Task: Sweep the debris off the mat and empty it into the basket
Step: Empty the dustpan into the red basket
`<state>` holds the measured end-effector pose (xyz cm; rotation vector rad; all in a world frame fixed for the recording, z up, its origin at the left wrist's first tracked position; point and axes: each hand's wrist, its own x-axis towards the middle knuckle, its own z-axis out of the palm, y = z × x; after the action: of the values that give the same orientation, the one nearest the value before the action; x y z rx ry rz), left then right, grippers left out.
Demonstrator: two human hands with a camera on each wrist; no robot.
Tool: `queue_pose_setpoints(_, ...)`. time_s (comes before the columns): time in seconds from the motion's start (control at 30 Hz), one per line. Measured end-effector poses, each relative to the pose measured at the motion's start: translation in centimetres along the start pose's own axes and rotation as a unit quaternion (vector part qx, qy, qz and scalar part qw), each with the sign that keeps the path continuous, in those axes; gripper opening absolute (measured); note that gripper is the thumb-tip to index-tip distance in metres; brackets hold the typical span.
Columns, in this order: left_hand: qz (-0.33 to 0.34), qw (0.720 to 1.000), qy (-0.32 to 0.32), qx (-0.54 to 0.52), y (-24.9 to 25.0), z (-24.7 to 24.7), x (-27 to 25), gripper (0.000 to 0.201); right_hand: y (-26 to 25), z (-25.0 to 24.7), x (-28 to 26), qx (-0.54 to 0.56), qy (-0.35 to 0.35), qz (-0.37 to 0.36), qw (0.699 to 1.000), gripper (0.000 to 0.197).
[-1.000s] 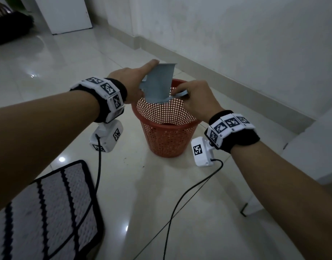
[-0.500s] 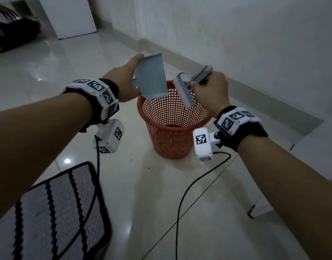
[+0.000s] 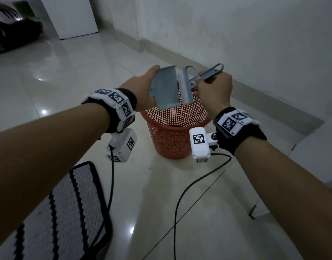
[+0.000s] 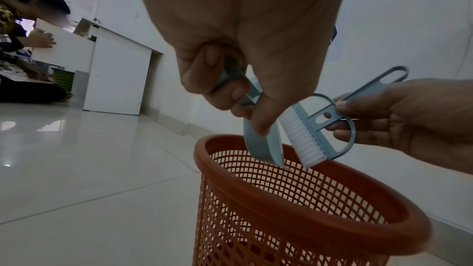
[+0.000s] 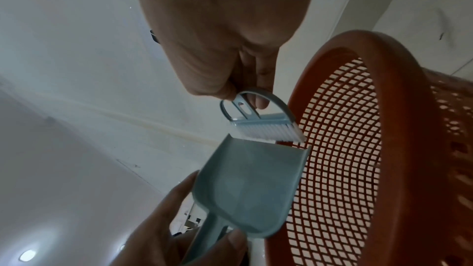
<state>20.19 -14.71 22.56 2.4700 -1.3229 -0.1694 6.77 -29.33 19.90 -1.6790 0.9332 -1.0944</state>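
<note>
My left hand [image 3: 142,91] grips the handle of a small blue-grey dustpan [image 3: 165,89], tipped mouth down over the orange mesh basket [image 3: 172,132]. In the left wrist view the dustpan [image 4: 261,141] points into the basket [image 4: 307,205]. My right hand [image 3: 214,89] holds a blue hand brush [image 3: 185,87] by its handle, white bristles beside the pan's lip. The right wrist view shows the brush [image 5: 266,126] just above the empty-looking dustpan [image 5: 250,185], next to the basket's rim [image 5: 409,108]. The striped black-and-white mat [image 3: 54,218] lies at lower left on the floor.
White tiled floor all round the basket. A wall with a skirting board [image 3: 255,91] runs behind it. A white block [image 3: 319,151] stands at right. Black cables [image 3: 189,188] trail from the wrist cameras. Another person [image 4: 28,43] sits far off at left near a white cabinet [image 4: 117,80].
The brush has risen out of the pan and come back beside the pan's lip. The dustpan has stayed tipped over the basket, and my view has moved slightly closer.
</note>
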Motion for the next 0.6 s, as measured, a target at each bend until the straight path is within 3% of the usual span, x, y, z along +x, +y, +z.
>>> queue_pose_setpoints(0.2, -0.009, 1.000, 0.005, 0.000, 0.2, 0.2, -0.2, 0.092, -0.6, -0.2, -1.0, 0.022, -0.012, 0.023, 0.999, 0.006)
queue_pose_setpoints(0.33, -0.002, 1.000, 0.010, -0.024, 0.3, 0.2, -0.5, 0.091, -1.0, -0.1, -0.7, 0.014, 0.017, -0.006, 1.000, 0.010)
queue_pose_setpoints(0.47, -0.021, 0.998, 0.012, -0.052, 0.3, -0.1, -1.0, 0.091, -0.7, 0.7, -1.8, 0.074, -0.011, 0.073, 0.995, 0.010)
queue_pose_setpoints(0.53, -0.046, 0.995, 0.022, -0.091, -0.5, -0.4, -1.7, 0.091, -0.5, 1.2, -3.0, 0.076, -0.024, 0.063, 0.995, 0.020)
queue_pose_setpoints(0.6, -0.064, 0.990, 0.033, -0.120, -1.3, -0.7, -2.9, 0.092, -1.4, 1.5, -4.6, 0.095, -0.032, 0.032, 0.994, 0.015)
